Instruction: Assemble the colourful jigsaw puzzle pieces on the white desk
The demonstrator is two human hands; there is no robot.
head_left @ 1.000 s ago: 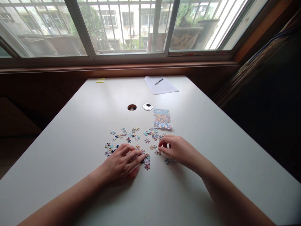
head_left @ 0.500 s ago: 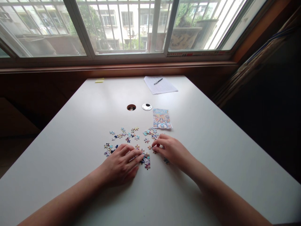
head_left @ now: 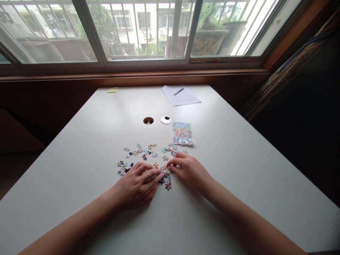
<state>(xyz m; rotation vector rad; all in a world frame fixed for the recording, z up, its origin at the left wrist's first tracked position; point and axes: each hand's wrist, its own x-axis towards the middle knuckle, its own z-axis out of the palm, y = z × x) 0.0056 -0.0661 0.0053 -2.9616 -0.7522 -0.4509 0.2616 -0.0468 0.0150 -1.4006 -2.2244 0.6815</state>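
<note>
Several small colourful jigsaw pieces (head_left: 145, 153) lie scattered on the white table (head_left: 106, 120). A joined cluster of pieces (head_left: 167, 181) sits between my hands. My left hand (head_left: 138, 186) lies flat on the table with its fingers stretched out, the fingertips touching the cluster's left side. My right hand (head_left: 187, 170) is curled, its thumb and fingers pinched on a small jigsaw piece at the cluster's upper edge. A printed picture card (head_left: 182, 133) lies just beyond the pieces.
A round cable hole (head_left: 148, 120) and its loose white cover (head_left: 166, 120) are in the table's middle. A sheet of paper (head_left: 183, 97) with a pen (head_left: 179, 91) lies at the far edge, a yellow sticky pad (head_left: 112, 90) at the far left. A window spans the back.
My right hand has slid left from the table's right side towards the joined cluster, covering the pieces that lay under it. My left hand has stayed in place.
</note>
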